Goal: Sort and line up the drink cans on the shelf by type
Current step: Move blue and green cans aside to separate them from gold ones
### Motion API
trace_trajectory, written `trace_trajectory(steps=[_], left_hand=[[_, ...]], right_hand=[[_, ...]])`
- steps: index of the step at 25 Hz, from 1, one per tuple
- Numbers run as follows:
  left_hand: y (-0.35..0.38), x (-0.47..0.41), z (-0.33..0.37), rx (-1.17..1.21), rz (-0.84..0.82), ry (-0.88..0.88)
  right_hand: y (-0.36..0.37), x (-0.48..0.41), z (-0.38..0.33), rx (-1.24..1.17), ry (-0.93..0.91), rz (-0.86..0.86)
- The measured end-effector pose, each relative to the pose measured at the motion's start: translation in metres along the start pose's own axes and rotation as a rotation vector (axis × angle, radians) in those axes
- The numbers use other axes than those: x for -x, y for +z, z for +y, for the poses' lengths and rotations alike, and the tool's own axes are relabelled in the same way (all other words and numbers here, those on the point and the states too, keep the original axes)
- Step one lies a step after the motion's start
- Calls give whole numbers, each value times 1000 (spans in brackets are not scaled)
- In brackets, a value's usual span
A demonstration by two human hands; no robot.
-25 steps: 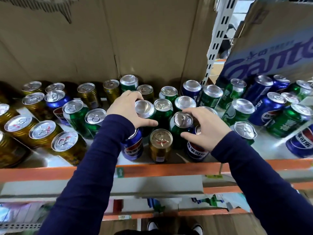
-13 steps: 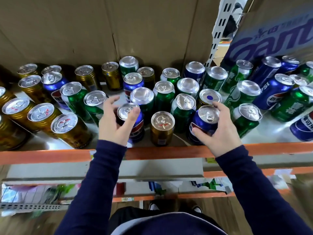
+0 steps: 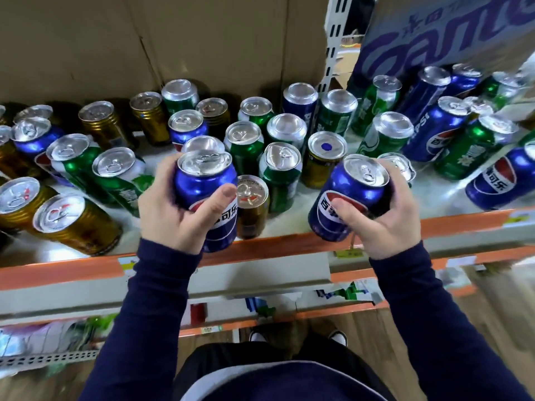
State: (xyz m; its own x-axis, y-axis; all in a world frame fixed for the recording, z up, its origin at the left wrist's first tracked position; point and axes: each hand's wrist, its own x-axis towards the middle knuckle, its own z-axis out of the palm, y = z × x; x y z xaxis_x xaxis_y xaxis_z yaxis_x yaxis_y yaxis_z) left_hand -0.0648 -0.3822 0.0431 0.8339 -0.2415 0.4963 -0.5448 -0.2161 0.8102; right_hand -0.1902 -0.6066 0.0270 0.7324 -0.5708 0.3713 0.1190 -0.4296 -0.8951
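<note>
Each of my hands holds a blue cola can lifted off the shelf near its front edge. My left hand (image 3: 170,215) grips one blue can (image 3: 202,180) upright. My right hand (image 3: 382,224) grips the other blue can (image 3: 350,189), tilted to the left. Behind them on the white shelf (image 3: 440,195) stand mixed cans: green ones (image 3: 279,172) in the middle, gold ones (image 3: 75,224) at the left, more blue ones (image 3: 434,128) and green ones at the right. A gold can (image 3: 252,206) stands between my hands.
The shelf has an orange front rail (image 3: 86,266). Brown cardboard (image 3: 144,44) lines the back, and a printed carton (image 3: 434,33) sits at the upper right beside a white slotted upright (image 3: 333,44). A lower shelf and wooden floor lie below.
Both hands closed on front-row blue cans and lifted them up and toward me. The camera view has tipped down and closer.
</note>
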Motion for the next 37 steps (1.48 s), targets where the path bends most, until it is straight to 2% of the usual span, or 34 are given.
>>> trace_trajectory(steps=[8, 16, 20, 24, 28, 33, 37], left_hand=[[64, -23, 78, -94, 23, 66], [214, -24, 159, 110, -52, 65], [271, -20, 183, 34, -102, 31], [301, -9, 189, -163, -121, 31], [323, 2, 183, -287, -136, -18], [340, 6, 168, -336, -115, -72], [366, 11, 145, -302, -165, -115]], right_hand=[[-86, -10, -9, -123, -28, -11], [-240, -75, 15, 0, -89, 67], [-308, -142, 34, 131, -103, -54], [-317, -196, 80, 416, -92, -88], [-302, -208, 129, 563, 84, -167], [-306, -207, 154, 557, 152, -178], [-308, -193, 150, 605, 105, -224]])
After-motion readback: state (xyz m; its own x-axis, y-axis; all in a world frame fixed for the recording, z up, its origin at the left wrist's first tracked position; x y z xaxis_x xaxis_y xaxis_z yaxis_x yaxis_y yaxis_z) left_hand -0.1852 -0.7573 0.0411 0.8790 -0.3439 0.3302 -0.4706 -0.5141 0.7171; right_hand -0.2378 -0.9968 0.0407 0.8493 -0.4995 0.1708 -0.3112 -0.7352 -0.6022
